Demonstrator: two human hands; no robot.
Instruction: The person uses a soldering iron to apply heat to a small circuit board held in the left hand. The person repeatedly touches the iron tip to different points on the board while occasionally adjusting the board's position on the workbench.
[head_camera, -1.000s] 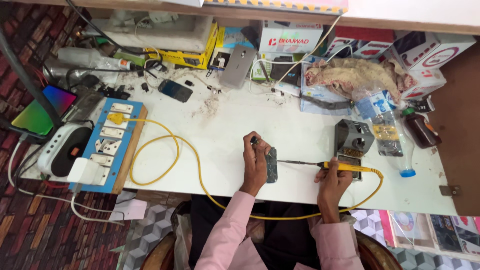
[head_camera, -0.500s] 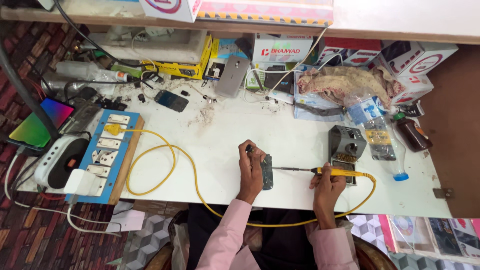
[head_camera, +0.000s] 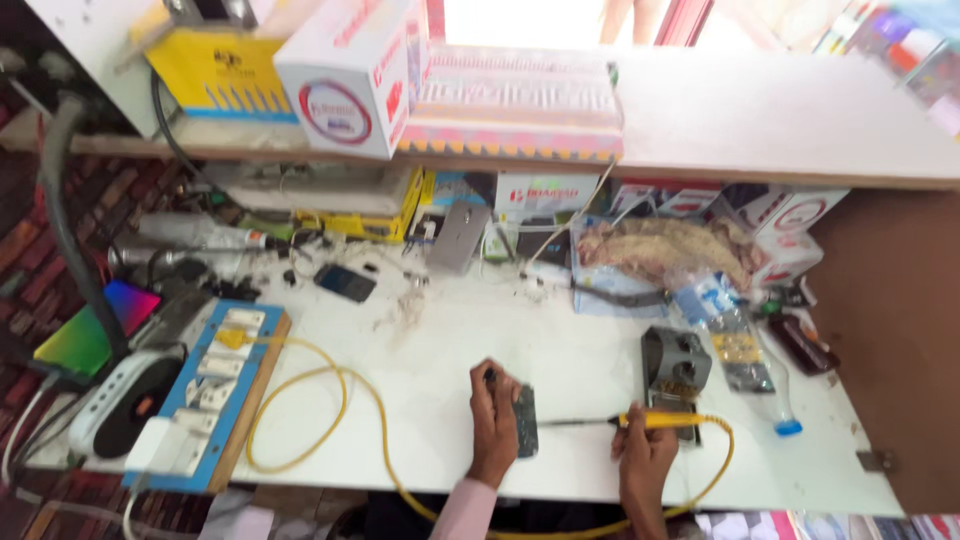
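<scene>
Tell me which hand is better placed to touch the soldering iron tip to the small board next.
Right, probably. The right hand grips the yellow-handled soldering iron, its tip pointing at the small board. The left hand lies on the board, seemingly steadying it.
</scene>
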